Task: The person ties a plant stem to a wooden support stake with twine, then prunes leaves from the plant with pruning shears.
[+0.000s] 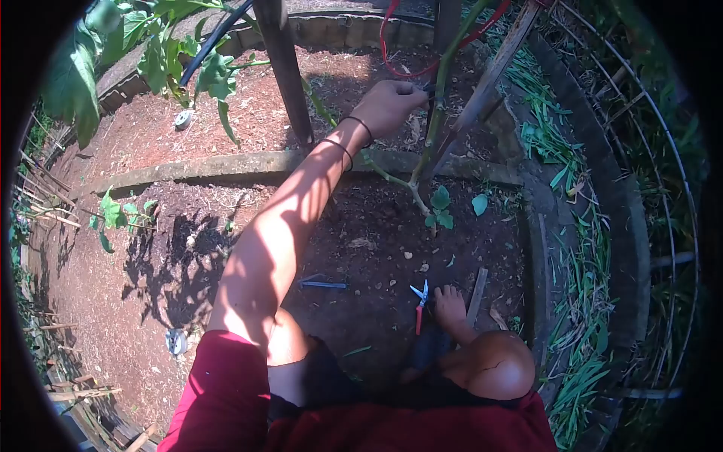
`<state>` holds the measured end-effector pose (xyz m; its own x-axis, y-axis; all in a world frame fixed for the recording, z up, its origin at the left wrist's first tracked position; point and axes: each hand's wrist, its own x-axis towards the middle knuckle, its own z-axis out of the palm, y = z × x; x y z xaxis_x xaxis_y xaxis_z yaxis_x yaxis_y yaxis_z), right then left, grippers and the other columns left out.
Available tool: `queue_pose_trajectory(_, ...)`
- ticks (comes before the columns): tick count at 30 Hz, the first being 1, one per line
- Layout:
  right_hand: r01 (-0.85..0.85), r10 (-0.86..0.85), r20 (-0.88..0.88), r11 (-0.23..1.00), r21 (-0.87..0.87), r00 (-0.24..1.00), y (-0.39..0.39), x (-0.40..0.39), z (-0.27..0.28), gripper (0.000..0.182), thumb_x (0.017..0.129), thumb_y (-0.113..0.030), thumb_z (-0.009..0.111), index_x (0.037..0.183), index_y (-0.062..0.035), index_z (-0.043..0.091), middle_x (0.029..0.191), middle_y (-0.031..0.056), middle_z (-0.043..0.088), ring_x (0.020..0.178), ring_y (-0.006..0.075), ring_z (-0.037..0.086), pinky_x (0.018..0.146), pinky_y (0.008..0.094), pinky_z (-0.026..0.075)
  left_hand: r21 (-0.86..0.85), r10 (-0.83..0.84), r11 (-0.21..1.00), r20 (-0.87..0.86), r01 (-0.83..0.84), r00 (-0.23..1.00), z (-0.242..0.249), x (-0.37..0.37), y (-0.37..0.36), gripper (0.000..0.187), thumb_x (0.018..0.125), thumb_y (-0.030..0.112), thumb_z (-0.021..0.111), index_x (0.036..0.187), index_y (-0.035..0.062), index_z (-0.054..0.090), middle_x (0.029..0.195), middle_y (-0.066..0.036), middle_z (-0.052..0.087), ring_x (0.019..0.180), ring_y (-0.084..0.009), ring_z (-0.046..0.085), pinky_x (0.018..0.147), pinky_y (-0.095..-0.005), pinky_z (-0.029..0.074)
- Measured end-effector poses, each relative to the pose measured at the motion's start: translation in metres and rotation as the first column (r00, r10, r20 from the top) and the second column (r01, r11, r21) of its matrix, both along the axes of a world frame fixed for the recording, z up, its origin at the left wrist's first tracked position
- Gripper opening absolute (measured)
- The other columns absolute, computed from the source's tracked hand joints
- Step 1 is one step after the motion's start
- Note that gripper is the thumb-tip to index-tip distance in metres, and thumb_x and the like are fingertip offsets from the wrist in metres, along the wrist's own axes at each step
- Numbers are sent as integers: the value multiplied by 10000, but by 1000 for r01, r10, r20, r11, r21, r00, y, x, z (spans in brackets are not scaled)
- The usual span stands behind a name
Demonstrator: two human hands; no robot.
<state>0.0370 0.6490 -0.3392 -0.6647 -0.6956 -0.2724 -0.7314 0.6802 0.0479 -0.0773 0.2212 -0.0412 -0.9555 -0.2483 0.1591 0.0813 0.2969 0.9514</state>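
Observation:
My left hand [392, 108] reaches up and forward, its fingers closed in a pinch beside a thick green plant stem [440, 98]. Something dark shows at the fingertips, too small to make out. Just above the hand hangs a loop of red cord [385, 47], which runs behind the stem to the upper right. My right hand does not show. On the soil below lie open pruning shears [419, 307] with red handles, beside my bare foot [450, 307]. A thin blue stick-like thing [324, 285] lies to their left.
Wooden stakes [282, 71] and a slanting pole [493, 75] stand around the stem. A low concrete edging [248, 162] crosses the bed. Large leaves [71, 83] hang at upper left. Cut green leaves [576, 301] litter the right side. Pale round objects [176, 341] sit on the soil at left.

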Motion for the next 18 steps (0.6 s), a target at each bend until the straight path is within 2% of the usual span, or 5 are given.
queue_pose_trajectory(5, -27, 26, -11, 997, -70, 1000, -12, 0, 29, 269, 822, -171, 651, 1064, -88, 568, 1052, 165, 519, 1032, 317, 581, 862, 448, 510, -136, 53, 990, 55, -46, 997, 5, 3, 2, 344, 844, 394, 675, 924, 71, 761, 693, -107, 637, 671, -176, 617, 695, -359, 490)
queue_pose_trajectory(8, 193, -176, 158, 976, -98, 972, -18, -3, 49, 270, 870, -177, 626, 1096, -68, 526, 1074, 212, 569, 977, 401, 647, 731, 496, 557, -68, 63, 996, 57, -59, 996, 5, 1, -2, 338, 845, 375, 682, 898, 47, 748, 687, -89, 638, 672, -159, 613, 685, -340, 489)
queue_pose_trajectory(13, 216, -193, 209, 972, -94, 959, -17, -12, 97, 263, 898, -183, 619, 1104, -57, 516, 881, 224, 654, 876, 386, 696, 723, 507, 549, 90, 48, 995, 56, -53, 997, 8, 6, -4, 344, 878, 356, 668, 945, 30, 757, 770, -48, 684, 717, -133, 619, 698, -312, 489)
queue_pose_trajectory(15, 270, -246, 229, 960, -78, 942, -11, -20, 117, 267, 900, -187, 623, 1109, -56, 520, 812, 219, 665, 865, 379, 701, 732, 513, 541, 143, -16, 990, 26, 12, 1000, 7, 7, -9, 394, 946, 397, 622, 1124, 62, 728, 747, 8, 585, 673, -81, 539, 646, -259, 452)
queue_pose_trajectory(18, 351, -268, 280, 883, -312, 922, -7, -43, 165, 223, 868, -110, 627, 1071, -44, 562, 807, 158, 634, 740, 318, 674, 651, 450, 491, 83, -19, 996, 23, 17, 1000, 5, 10, -11, 404, 949, 405, 624, 1116, 52, 726, 748, 14, 576, 667, -75, 528, 645, -254, 446)
